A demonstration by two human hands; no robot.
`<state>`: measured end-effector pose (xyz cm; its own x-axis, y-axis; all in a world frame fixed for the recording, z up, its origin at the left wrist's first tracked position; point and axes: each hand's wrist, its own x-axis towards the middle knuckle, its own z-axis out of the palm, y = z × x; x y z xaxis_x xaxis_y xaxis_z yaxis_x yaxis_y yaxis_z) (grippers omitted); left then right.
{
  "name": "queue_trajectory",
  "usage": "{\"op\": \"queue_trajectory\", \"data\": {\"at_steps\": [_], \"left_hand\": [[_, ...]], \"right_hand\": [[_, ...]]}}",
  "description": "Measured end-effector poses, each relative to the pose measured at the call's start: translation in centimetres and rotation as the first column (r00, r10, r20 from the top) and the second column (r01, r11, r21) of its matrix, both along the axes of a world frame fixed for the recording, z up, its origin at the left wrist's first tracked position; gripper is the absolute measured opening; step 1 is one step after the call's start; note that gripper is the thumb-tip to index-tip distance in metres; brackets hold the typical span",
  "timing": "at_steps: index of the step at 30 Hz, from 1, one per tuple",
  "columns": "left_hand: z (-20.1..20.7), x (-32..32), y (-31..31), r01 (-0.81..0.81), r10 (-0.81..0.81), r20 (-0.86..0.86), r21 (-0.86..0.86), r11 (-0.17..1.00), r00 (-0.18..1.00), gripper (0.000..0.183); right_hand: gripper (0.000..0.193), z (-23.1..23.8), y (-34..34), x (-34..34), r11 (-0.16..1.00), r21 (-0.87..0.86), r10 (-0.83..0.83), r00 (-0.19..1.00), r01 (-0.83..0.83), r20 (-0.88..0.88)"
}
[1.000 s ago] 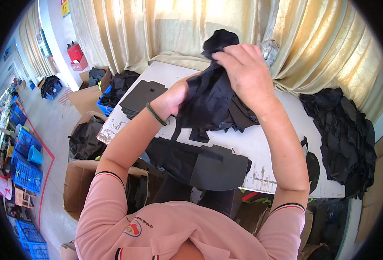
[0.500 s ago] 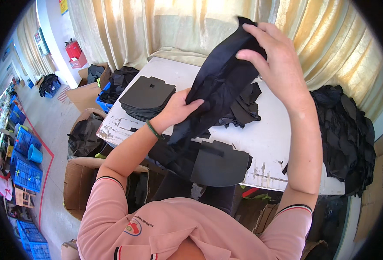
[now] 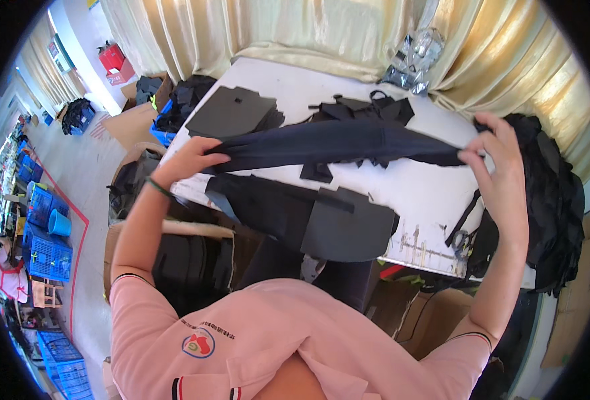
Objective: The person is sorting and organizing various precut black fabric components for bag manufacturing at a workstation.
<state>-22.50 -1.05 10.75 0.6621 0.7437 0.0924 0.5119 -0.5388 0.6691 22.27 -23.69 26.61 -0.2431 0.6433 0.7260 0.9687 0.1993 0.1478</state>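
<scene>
A long black fabric piece is stretched sideways above the white table. Its left end is pinched by my left hand, and the fingertips of my right hand grip its right end. Below it, near the front edge, lies a dark grey stiff panel with rounded lower corners, beside black cloth that the panel partly overlaps. A stack of similar dark panels stands at the back left. Behind the stretched fabric, loose black pieces are heaped, partly hidden by it.
A large heap of black pieces hangs at the table's right side. Cardboard boxes stand at the left and under the table. Crumpled clear plastic lies against the curtain. Blue crates line the floor at far left.
My hands have moved apart, the left leftward and the right rightward and down. The bunched fabric between them is now drawn out into a long, nearly level strip.
</scene>
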Motion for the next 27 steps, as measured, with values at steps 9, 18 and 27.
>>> {"op": "queue_trajectory", "data": {"at_steps": [9,18,27], "left_hand": [[3.6,-7.0,-1.2,0.035,-0.177,-0.261,-0.47,0.882,0.949,0.024],[-7.3,-1.8,3.8,0.025,-0.087,-0.42,-0.15,0.988,0.903,0.031],[-10.7,0.8,5.2,0.025,-0.046,-0.415,-0.056,0.998,0.909,0.025]], "right_hand": [[0.015,-11.4,-6.4,2.0,0.583,-0.526,-0.409,0.337,-0.619,-0.848],[0.024,-25.6,-3.0,3.2,0.806,-0.488,-0.156,0.677,-0.333,-0.72],[0.027,-30.4,-1.5,4.0,0.837,-0.541,-0.467,0.408,-0.082,-0.784]]}}
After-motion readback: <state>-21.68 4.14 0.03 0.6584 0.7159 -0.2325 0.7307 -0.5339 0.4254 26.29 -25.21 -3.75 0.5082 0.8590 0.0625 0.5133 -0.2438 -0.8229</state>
